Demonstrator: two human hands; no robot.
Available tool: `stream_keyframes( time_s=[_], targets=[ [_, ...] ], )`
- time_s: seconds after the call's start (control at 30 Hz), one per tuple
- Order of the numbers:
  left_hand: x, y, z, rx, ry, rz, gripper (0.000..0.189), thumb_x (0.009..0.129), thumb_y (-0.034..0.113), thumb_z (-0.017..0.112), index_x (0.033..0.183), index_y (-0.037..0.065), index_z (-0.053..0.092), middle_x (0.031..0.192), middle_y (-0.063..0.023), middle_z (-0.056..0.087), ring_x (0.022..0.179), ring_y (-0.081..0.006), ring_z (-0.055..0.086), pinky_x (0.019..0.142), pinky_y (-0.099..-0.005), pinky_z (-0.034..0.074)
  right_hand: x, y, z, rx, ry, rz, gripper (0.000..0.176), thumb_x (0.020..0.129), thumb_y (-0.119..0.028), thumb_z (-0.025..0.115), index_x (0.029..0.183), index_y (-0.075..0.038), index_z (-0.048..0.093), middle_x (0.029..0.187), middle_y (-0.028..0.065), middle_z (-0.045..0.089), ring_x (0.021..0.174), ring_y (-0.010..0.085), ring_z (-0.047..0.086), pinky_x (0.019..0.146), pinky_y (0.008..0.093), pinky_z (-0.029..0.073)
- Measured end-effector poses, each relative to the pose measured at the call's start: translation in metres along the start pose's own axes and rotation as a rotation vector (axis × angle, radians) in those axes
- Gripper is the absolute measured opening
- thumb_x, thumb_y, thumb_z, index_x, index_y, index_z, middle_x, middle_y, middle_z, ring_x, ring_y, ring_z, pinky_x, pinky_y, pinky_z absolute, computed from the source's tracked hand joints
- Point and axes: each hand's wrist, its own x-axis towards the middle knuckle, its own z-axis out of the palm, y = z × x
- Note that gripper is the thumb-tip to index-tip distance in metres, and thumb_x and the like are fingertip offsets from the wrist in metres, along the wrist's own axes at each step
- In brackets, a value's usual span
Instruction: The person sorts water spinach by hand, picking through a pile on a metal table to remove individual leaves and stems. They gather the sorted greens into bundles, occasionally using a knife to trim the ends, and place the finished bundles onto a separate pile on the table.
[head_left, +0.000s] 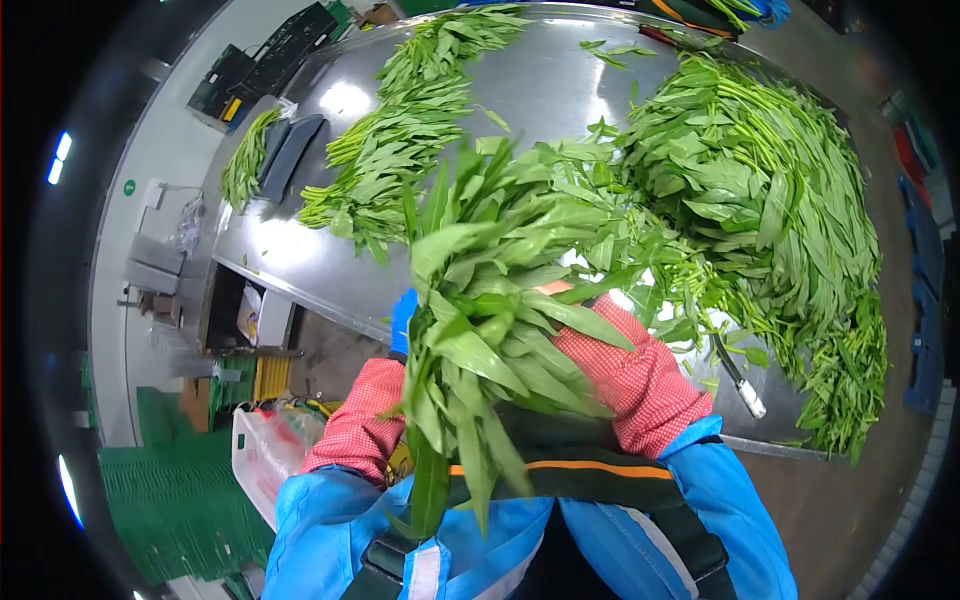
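Observation:
A leafy bunch of water spinach (480,320) is held up in front of my body, its leaves hanging towards me. My left hand (403,318), in a blue glove, is at the bunch's left side, with its fingers mostly hidden by leaves. On the other side, my right hand (553,287) reaches into the bunch; only a small part of it shows, and the leaves cover the rest. Both hands appear closed on the bunch. Red checked sleeve covers run up both forearms. A knife (740,378) with a white handle end lies on the metal table (545,85), right of my right forearm.
A large heap of water spinach (770,190) covers the table's right side. Bunches laid in a row (400,140) stretch along the left. Further left are a dark grey tray-like object (290,155) and another small bunch (248,160). A white crate (265,455) stands below the table.

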Motion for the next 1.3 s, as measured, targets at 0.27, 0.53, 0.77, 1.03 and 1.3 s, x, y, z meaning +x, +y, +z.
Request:
stream_keyframes(
  time_s=[0.27,0.53,0.77,1.03,1.3],
  targets=[
    [-0.001,-0.061,0.025,-0.178,-0.008,-0.054,0.021,0.080,0.005,0.053,0.100,0.007,0.057,0.084,-0.0144,0.056,0.076,-0.0306,0.056,0.064,-0.0398,0.046,0.005,0.006,0.009,-0.093,0.056,-0.073,0.039,0.090,-0.023,0.053,0.125,-0.009,0.044,0.089,0.0036,0.055,0.076,0.0117,0.051,0.066,0.0266,0.044],
    [0.082,-0.022,-0.157,0.258,0.044,0.362,0.035,0.071,0.001,0.055,0.104,0.013,0.058,0.086,-0.0090,0.056,0.087,-0.0313,0.055,0.094,-0.0497,0.040,0.016,-0.032,0.032,-0.618,0.309,-0.328,0.045,0.089,-0.019,0.056,0.130,-0.011,0.041,0.091,0.0032,0.054,0.076,0.0110,0.050,0.065,0.0252,0.043],
    [0.154,-0.128,-0.233,0.382,0.137,0.488,0.031,0.075,0.007,0.055,0.104,0.016,0.059,0.084,-0.0056,0.056,0.086,-0.0267,0.057,0.094,-0.0472,0.042,0.023,-0.023,0.070,-0.691,0.591,-0.176,0.047,0.090,-0.013,0.053,0.134,-0.009,0.036,0.075,-0.0007,0.046,0.056,0.0082,0.044,0.050,0.0224,0.039],
    [0.132,-0.283,-0.193,0.658,-0.362,0.481,0.019,0.079,0.011,0.053,0.095,0.018,0.059,0.081,-0.0027,0.057,0.090,-0.0226,0.059,0.103,-0.0482,0.035,0.023,0.057,0.030,-0.488,0.765,0.040,0.023,0.091,-0.012,0.051,0.112,-0.004,0.053,0.067,-0.0018,0.045,0.054,0.0070,0.043,0.047,0.0212,0.037],
    [0.105,-0.362,-0.131,0.582,-0.306,0.206,0.026,0.086,0.019,0.049,0.107,0.025,0.061,0.107,-0.0036,0.061,0.120,-0.0304,0.048,0.108,-0.0612,0.015,0.028,0.064,0.038,-0.810,0.876,0.024,0.020,0.091,-0.017,0.052,0.101,-0.001,0.059,0.065,-0.0025,0.048,0.057,0.0074,0.044,0.051,0.0217,0.036]
  ],
)
